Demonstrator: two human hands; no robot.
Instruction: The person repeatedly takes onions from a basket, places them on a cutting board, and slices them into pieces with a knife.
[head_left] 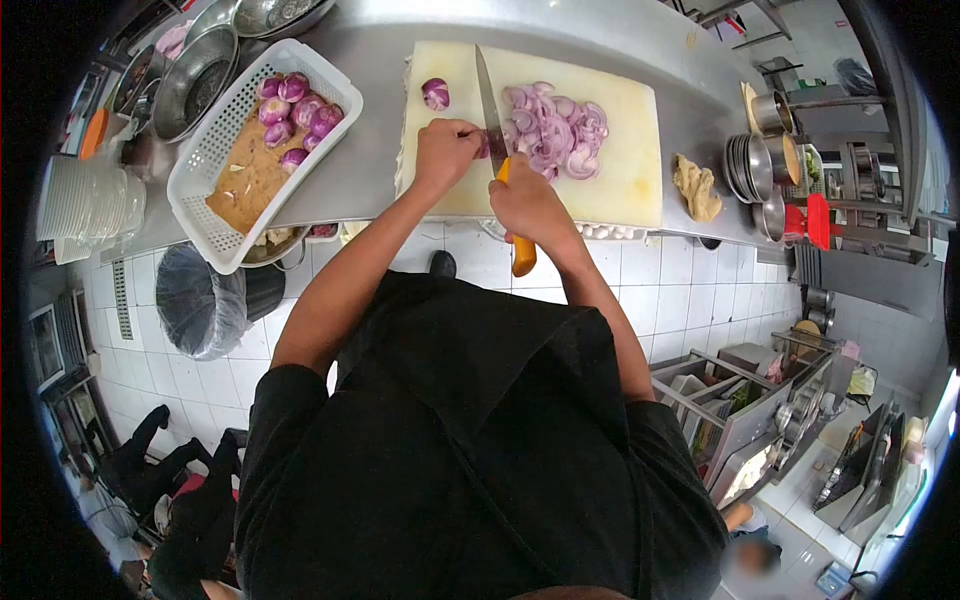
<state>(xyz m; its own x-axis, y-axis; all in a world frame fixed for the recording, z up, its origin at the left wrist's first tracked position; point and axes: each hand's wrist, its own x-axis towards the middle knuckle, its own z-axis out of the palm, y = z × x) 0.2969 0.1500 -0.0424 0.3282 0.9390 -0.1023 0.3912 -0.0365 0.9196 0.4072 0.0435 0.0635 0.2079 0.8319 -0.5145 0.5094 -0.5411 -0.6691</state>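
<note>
I note the right hand (528, 203) closed around the yellow handle of a knife (490, 100), whose blade runs straight away from the hand across the cutting board (640, 150). The left hand (445, 150) is curled, fingertips pinching an onion piece (483, 148) directly against the blade's left face; it is the nearer hand. A sliced onion pile (555, 128) lies just right of the blade; a peeled onion (435, 93) sits beyond the left hand. A white basket (200, 170) stands well left.

White perforated basket (205, 160) of peeled onions (295, 110), steel bowls (195, 80), stacked plates (85, 205), lined bin (200, 300), stacked steel cups (755, 175)
</note>
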